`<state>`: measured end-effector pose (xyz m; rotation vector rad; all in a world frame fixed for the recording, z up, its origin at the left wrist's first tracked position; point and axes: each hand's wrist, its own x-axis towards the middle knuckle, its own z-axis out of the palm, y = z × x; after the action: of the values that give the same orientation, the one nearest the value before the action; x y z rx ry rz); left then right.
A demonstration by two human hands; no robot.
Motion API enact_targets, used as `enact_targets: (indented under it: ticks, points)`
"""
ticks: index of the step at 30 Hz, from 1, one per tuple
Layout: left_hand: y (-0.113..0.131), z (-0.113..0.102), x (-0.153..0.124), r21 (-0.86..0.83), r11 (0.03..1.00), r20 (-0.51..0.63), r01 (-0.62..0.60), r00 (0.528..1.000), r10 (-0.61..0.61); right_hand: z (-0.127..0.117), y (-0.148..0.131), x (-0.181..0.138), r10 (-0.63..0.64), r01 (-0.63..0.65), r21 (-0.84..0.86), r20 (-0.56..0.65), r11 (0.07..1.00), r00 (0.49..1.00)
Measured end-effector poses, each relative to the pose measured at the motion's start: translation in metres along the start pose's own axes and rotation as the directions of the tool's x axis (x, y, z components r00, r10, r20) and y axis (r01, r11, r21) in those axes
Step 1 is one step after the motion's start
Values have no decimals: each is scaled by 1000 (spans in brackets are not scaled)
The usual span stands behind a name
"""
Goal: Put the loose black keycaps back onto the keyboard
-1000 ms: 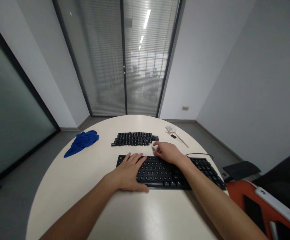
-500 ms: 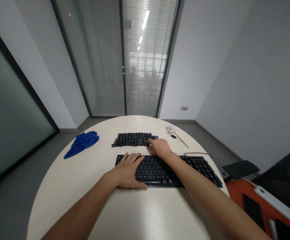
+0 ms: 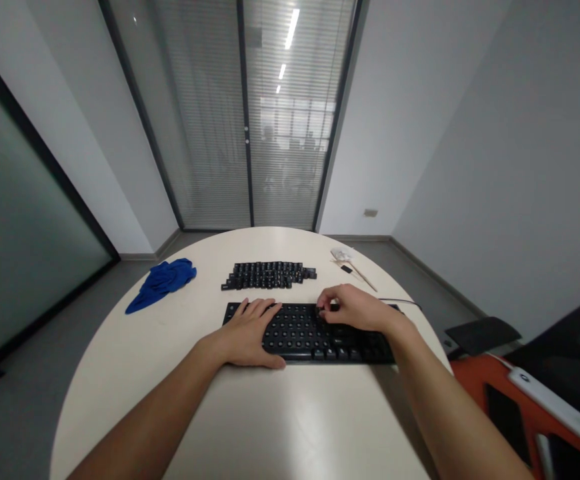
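A black keyboard [image 3: 297,333] lies across the table in front of me, with many bare switch posts showing where its keycaps are off. Spread flat over its left end, my left hand [image 3: 250,335] has the thumb along the front edge. My right hand [image 3: 353,308] is over the upper middle of the keyboard, thumb and fingers pinched on a small black keycap [image 3: 321,311], partly hidden by the fingers. Beyond the keyboard, loose black keycaps [image 3: 267,275] lie in several close rows. My right forearm and hand cover part of the keyboard's right side.
A crumpled blue cloth [image 3: 163,283] lies at the table's left. At the far right are a thin stick [image 3: 363,276] with whitish material at its end and a small black piece [image 3: 346,269]. A white power strip [image 3: 550,400] and a phone [image 3: 507,417] rest on an orange seat.
My right hand has moved from the right end of the loose keycap rows back and right to the keyboard, carrying a keycap. My left hand stays on the keyboard's left end.
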<state>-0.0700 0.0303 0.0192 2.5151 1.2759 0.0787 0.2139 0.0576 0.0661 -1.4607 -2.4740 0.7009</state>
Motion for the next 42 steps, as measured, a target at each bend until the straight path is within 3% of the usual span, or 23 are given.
enact_targets:
  ticks: [4, 13, 20, 32, 42]
  points:
    - [2, -1, -1, 15, 1000, 29, 21, 999, -22, 0, 12, -17, -22, 7, 150, 96, 989, 995]
    - [2, -2, -1, -6, 1000, 44, 29, 999, -29, 6, 12, -13, -59, 34, 136, 189, 990, 980]
    - [3, -1, -2, 11, 999, 54, 39, 998, -40, 6, 11, -14, -6, -13, 94, 198, 995, 980]
    - [1, 2, -1, 12, 1000, 37, 22, 999, -23, 8, 9, -15, -46, 27, 102, 187, 994, 981]
    - [0, 2, -1, 13, 1000, 43, 23, 999, -24, 6, -8, -19, -73, 84, -76, 139, 994, 988]
